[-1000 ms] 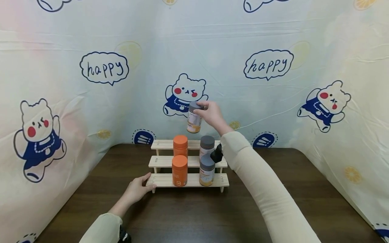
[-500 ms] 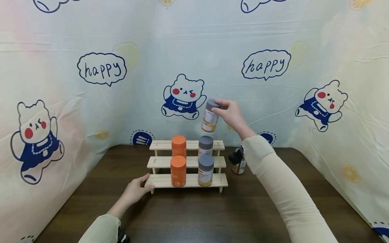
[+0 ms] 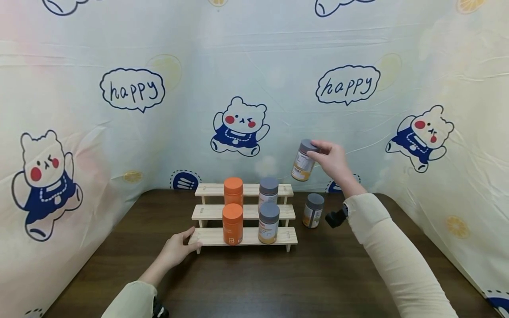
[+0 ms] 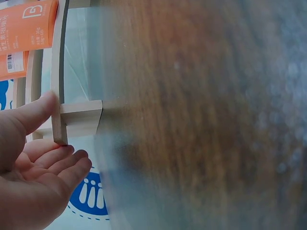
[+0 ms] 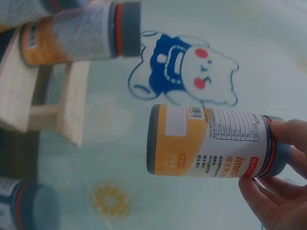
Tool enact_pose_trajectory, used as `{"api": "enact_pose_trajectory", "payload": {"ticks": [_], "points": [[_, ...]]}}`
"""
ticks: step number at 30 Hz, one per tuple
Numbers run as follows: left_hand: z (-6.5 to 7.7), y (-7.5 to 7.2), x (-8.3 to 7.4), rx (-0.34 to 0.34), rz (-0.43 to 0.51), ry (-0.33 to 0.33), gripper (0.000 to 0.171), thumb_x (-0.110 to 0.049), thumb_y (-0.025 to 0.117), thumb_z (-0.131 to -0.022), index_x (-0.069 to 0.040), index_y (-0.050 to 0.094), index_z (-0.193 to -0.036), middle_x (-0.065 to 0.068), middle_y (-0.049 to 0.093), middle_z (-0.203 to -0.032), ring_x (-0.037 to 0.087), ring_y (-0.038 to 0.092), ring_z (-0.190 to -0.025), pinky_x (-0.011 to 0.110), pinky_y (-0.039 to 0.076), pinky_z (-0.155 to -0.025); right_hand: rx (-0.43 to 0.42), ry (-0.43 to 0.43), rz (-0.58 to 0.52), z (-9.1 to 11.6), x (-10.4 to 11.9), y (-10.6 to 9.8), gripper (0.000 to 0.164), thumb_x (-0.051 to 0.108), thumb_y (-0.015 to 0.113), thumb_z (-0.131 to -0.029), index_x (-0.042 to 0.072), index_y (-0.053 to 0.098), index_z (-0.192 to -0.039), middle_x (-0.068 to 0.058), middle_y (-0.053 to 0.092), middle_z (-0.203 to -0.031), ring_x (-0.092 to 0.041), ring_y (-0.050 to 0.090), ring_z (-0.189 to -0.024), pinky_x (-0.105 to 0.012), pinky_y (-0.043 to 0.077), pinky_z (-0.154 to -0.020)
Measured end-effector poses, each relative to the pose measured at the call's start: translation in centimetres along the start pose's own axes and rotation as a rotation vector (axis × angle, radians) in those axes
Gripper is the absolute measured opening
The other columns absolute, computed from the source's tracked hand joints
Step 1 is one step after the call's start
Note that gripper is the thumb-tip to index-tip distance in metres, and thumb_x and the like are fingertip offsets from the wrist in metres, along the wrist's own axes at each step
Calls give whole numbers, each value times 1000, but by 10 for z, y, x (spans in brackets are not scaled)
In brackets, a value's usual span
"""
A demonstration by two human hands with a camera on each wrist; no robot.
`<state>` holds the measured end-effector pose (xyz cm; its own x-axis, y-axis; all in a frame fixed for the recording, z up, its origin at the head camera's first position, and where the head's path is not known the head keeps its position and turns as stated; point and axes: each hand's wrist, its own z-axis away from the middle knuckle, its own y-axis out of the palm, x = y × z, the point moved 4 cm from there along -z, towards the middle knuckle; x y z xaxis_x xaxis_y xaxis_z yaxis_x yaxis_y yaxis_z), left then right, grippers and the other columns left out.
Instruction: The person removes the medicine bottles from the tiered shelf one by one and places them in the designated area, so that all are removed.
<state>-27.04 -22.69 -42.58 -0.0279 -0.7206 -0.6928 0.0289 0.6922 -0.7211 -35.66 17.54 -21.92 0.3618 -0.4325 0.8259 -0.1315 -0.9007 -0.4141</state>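
Note:
My right hand (image 3: pixel 333 161) holds a grey-capped supplement bottle (image 3: pixel 304 162) by its cap, in the air right of a three-step wooden display stand (image 3: pixel 251 236). The bottle leans slightly. In the right wrist view its white and yellow label (image 5: pixel 196 143) shows, with thumb and fingers around the cap end. My left hand (image 3: pixel 176 250) pinches the left end of the lowest step, thumb on top and fingers beneath in the left wrist view. Two orange bottles (image 3: pixel 232 227) stand one behind the other on the stand. Beside them are two more grey-capped bottles (image 3: pixel 268 226), similarly lined up.
Another grey-capped bottle (image 3: pixel 313 212) stands on the dark wooden table (image 3: pixel 246 282), just right of the stand and below the held bottle. A printed cloth (image 3: pixel 294 48) with bear drawings hangs behind and along both sides of the table.
My right hand has carried the bottle from above the stand out to the right and slightly lower at the end. The bottle on the table came into view. My left hand stays at the stand.

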Motion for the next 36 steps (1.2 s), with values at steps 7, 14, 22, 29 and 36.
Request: {"api": "enact_pose_trajectory", "payload": {"ticks": [7,14,22,29,36], "points": [[-1,0,2,-6,-5,10,69,-32,64,-87,9,37,-136,29,39,-134,44,36,-122,56,31,-95,-54,21,32,13,-33,-23,44,17,62,-89,2,52,-130,-16,46,-133,-29,49,-113,-43,42,-90],[-1,1,1,-5,0,12,70,-33,65,-87,8,36,-136,29,38,-134,44,35,-122,56,31,-94,-97,48,52,27,-63,-44,46,18,60,-91,-1,49,-131,-19,45,-133,-32,46,-115,-46,39,-93],[-2,1,3,-5,2,4,69,-30,65,-87,9,36,-136,29,38,-134,43,36,-123,55,31,-95,-128,77,141,40,-103,-53,46,17,60,-91,-3,49,-130,-23,42,-135,-38,43,-118,-50,39,-92],[-2,1,2,-3,2,12,70,-32,65,-87,9,36,-136,30,38,-134,44,36,-122,56,32,-94,-164,70,253,51,-138,-48,42,14,63,-89,-6,53,-125,-26,46,-130,-39,49,-111,-49,43,-86],[-2,0,1,-6,-2,19,69,-31,64,-87,9,36,-136,29,38,-134,43,36,-122,55,32,-94,-175,87,317,60,-162,-38,41,13,65,-87,-5,56,-122,-25,49,-128,-39,53,-106,-48,45,-83]]}}
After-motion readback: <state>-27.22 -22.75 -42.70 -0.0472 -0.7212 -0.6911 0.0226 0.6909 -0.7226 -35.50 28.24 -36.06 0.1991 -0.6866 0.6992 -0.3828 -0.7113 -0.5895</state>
